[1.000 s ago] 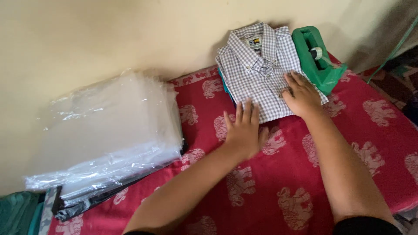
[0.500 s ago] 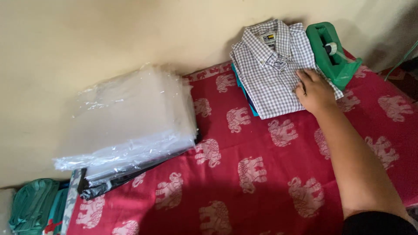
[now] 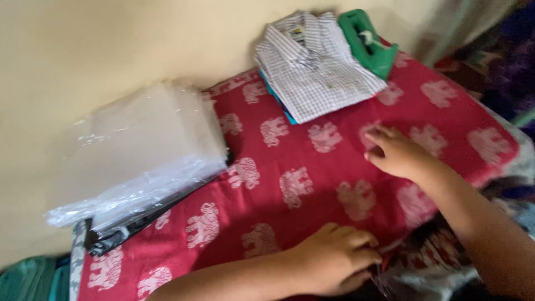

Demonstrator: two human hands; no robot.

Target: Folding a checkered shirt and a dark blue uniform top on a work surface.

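My right hand [image 3: 393,153] hovers low over the red cloth with pale elephant prints [image 3: 312,167], fingers loosely bent and holding nothing. It is well in front of the folded grey-and-white checked shirt [image 3: 315,69], which lies on top of a small stack with a teal layer showing at the far edge by the wall. My left hand [image 3: 334,256] lies with curled fingers at the cloth's near edge, fingertips against a blurred dark patterned bundle [image 3: 423,267]. Blur hides whether it grips anything.
A green tape dispenser [image 3: 368,42] stands just right of the shirt stack. A thick pile of clear plastic bags [image 3: 145,150] leans on the cream wall at the left, over dark sheets. Teal fabric [image 3: 28,278] shows at the bottom left corner.
My right hand has left the shirt and pulled back toward me over the cloth. My left hand, out of view half a second ago, is now at the near edge. The view has swung.
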